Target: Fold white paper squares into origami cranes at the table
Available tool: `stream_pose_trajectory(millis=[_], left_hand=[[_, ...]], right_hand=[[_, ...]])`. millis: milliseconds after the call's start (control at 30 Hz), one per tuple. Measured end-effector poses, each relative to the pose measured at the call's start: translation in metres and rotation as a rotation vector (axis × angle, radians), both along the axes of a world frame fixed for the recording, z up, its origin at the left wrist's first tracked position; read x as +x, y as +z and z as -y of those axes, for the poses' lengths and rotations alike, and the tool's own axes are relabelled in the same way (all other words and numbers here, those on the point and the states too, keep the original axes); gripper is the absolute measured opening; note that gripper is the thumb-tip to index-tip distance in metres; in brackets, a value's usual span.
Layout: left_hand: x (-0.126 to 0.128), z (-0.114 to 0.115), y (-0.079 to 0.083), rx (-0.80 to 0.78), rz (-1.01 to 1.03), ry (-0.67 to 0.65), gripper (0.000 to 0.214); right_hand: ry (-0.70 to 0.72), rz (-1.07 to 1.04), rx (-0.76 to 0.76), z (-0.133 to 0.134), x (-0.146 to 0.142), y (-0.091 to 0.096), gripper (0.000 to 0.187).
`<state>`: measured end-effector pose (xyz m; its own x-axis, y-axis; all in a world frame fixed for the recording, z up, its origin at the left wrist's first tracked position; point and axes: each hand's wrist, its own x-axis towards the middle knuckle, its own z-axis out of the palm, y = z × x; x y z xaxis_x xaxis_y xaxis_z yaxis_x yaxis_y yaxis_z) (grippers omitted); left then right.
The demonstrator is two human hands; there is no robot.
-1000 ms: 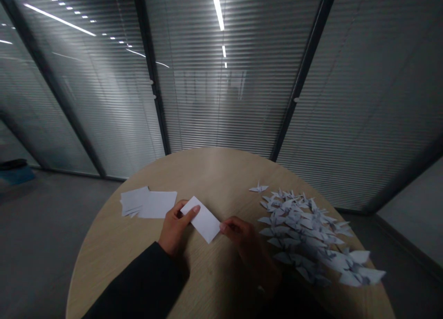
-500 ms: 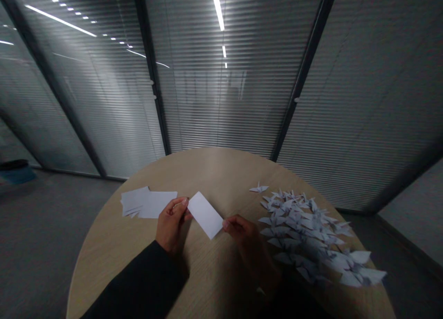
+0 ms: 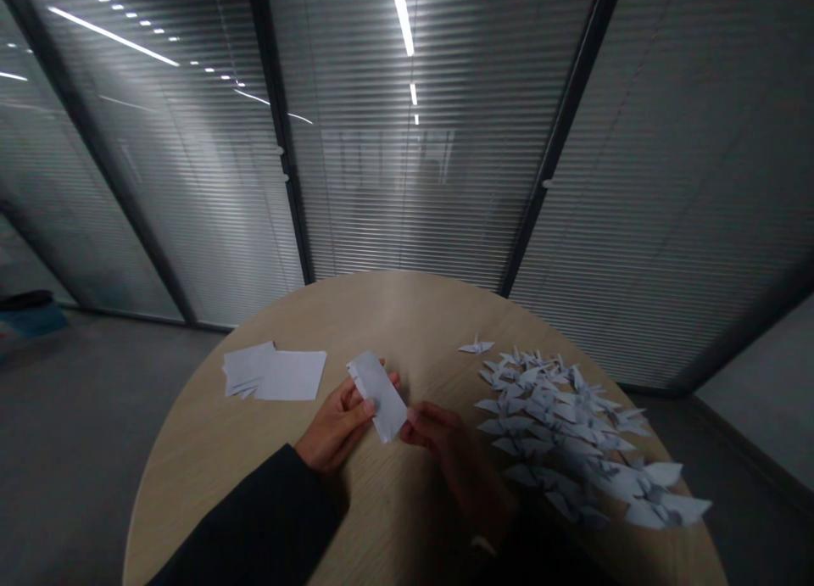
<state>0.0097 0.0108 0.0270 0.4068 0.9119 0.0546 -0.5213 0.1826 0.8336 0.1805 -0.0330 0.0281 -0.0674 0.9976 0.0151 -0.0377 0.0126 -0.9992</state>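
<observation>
A folded white sheet of paper (image 3: 380,393), narrow and slanted, is held above the table in front of me. My left hand (image 3: 340,421) grips it from the left, thumb on top and fingers behind, with fingertips showing past its far edge. At its lower right corner, my right hand (image 3: 438,438) pinches the paper between thumb and fingers. To the left lie several loose white paper sheets (image 3: 291,376), partly overlapping. A large group of folded paper cranes (image 3: 560,416) spreads over the right side, and a single paper crane (image 3: 476,346) sits a little apart behind them.
The round wooden table (image 3: 400,306) has its curved far edge close to a glass partition with blinds (image 3: 407,204). A blue bin with a dark rim (image 3: 31,313) stands on the floor at far left.
My left hand has moved right, from the paper's upper left corner to a grip around its left side. The paper has turned and looks narrower, showing a creased face. The right hand keeps its corner.
</observation>
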Motion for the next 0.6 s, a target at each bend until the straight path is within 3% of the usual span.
stream_pose_trajectory(millis=[100, 167, 267, 433, 600], left_hand=[[-0.001, -0.002, -0.003, -0.017, -0.03, 0.016, 0.071], [-0.001, -0.004, -0.006, -0.005, -0.084, 0.049, 0.07], [-0.001, -0.007, -0.011, 0.04, -0.171, 0.081, 0.065], [-0.002, -0.009, -0.015, 0.126, -0.241, 0.02, 0.06], [0.001, -0.006, -0.013, 0.134, -0.235, 0.007, 0.058]], right_hand=[[-0.047, 0.092, 0.04, -0.005, -0.001, -0.007, 0.029], [-0.173, 0.112, 0.083, -0.01, -0.003, -0.015, 0.029], [-0.251, 0.124, 0.116, -0.013, -0.008, -0.024, 0.036], [-0.216, 0.252, 0.242, -0.009, -0.016, -0.028, 0.038], [-0.175, 0.215, 0.256, -0.008, -0.008, -0.022, 0.023]])
